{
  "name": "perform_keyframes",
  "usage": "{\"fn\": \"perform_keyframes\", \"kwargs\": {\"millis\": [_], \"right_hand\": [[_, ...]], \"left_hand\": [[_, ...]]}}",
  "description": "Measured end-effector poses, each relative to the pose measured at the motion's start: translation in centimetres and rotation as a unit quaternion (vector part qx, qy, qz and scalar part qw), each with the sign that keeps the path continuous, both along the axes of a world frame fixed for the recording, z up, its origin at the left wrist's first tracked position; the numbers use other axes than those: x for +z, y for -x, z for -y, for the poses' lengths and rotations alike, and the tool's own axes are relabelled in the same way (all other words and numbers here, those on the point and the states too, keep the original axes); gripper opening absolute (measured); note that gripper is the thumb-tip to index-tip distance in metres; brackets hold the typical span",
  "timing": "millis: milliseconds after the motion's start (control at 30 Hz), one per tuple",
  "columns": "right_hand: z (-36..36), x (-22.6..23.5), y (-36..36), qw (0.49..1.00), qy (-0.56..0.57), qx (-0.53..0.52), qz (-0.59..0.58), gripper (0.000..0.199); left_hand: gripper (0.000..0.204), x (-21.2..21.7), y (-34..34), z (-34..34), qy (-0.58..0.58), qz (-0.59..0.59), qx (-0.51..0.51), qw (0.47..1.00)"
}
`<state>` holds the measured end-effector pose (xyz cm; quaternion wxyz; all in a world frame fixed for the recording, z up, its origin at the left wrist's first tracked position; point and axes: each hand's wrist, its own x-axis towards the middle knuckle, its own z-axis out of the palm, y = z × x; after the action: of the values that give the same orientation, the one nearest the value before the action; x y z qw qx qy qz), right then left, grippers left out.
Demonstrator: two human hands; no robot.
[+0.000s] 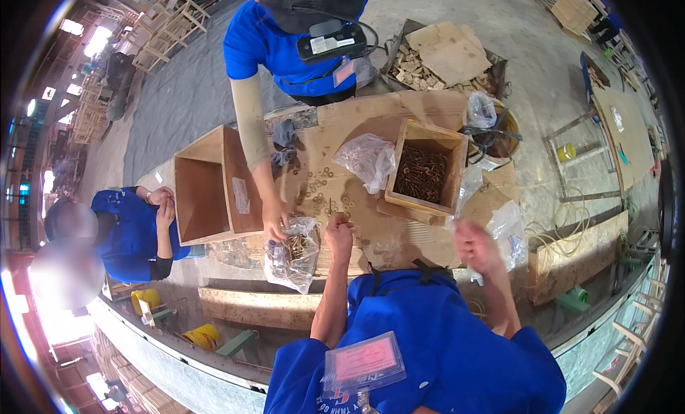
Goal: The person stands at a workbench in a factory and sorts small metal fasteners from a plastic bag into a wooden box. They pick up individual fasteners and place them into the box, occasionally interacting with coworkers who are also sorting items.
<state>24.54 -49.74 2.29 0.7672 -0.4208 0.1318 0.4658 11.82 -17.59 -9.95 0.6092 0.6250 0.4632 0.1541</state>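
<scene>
My left hand (340, 237) is closed near the table's middle, with a thin screw (330, 206) rising from its fingertips. Small ring-shaped washers (314, 188) lie scattered just beyond it. My right hand (477, 247) is curled and slightly blurred, between the wooden box and a clear plastic bag (506, 231); whatever its fingers hold is hidden. Dark screws (422, 173) fill much of the open wooden box (394, 157). To the left, a co-worker's hand (274, 218) reaches to a clear bag (287, 266) of brass-coloured hardware.
A large wooden box (201, 193) stands on its side at the table's left. Crumpled plastic (366, 161) and a grey cloth (283, 143) lie on the cardboard-covered tabletop (385, 109). One person (285, 50) stands opposite; another (132, 228) is at the left. A round container (508, 132) is at the right.
</scene>
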Motion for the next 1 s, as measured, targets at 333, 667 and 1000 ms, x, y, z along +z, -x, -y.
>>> {"fn": "perform_keyframes", "kwargs": {"millis": [333,667,1000], "right_hand": [[8.6,-5.6,0.7,0.834,0.466,-0.2,0.219,0.035],[3.3,-14.5,-4.5,0.743,0.595,-0.033,0.306,0.031],[-0.3,-6.3,-1.2,0.902,0.295,-0.171,0.265,0.029]], "left_hand": [[0.028,2.3,-1.6,-3.6,-0.382,-0.265,-0.127,0.876],[0.03,0.4,-1.5,-4.7,-0.361,-0.223,-0.166,0.89],[0.016,7.9,1.6,2.4,0.236,0.175,-0.045,0.955]]}}
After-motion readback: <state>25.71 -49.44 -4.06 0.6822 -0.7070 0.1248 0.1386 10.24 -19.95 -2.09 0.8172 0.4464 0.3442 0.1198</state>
